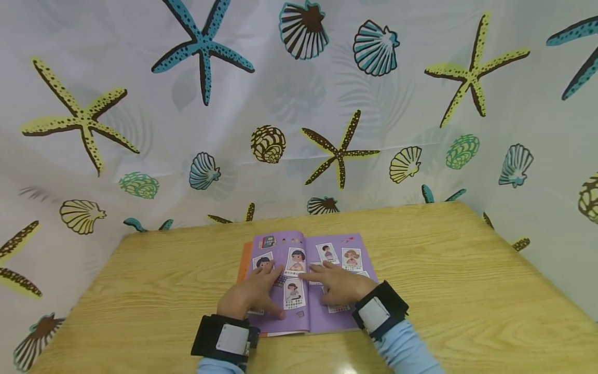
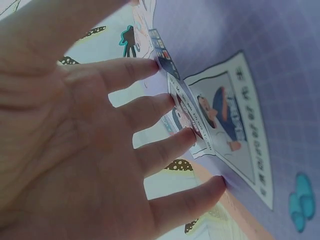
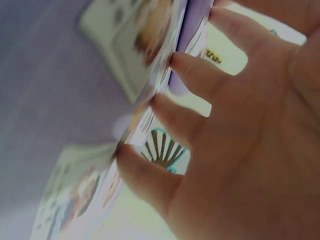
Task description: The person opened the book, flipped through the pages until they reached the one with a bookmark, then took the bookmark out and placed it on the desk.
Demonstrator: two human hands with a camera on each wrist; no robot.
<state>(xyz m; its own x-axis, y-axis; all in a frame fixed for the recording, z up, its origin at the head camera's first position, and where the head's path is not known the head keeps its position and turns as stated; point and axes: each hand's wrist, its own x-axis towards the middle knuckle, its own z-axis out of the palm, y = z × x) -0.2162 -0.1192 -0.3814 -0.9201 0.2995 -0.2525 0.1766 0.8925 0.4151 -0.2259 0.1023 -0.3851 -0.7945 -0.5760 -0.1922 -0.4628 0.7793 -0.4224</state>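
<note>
An open book point(image 1: 322, 317) with purple pages lies on the wooden table, printed with white picture cards of cartoon people. On its left page rests my left hand point(image 1: 252, 293), fingers spread and nearly straight. The left wrist view shows the fingertips of that hand point(image 2: 100, 130) touching the purple page point(image 2: 265, 75) beside a printed card. My right hand point(image 1: 343, 285) lies across the right page, its index finger reaching to the centre fold. In the right wrist view, the fingertips of this hand point(image 3: 240, 135) press on the page point(image 3: 65, 90).
The wooden table point(image 1: 467, 291) extends on both sides of the book. Behind it hangs a white cloth point(image 1: 289, 93) printed with starfish and shells. An orange edge point(image 1: 244, 262) shows under the book's left side. Each wrist wears a black band point(image 1: 224, 337).
</note>
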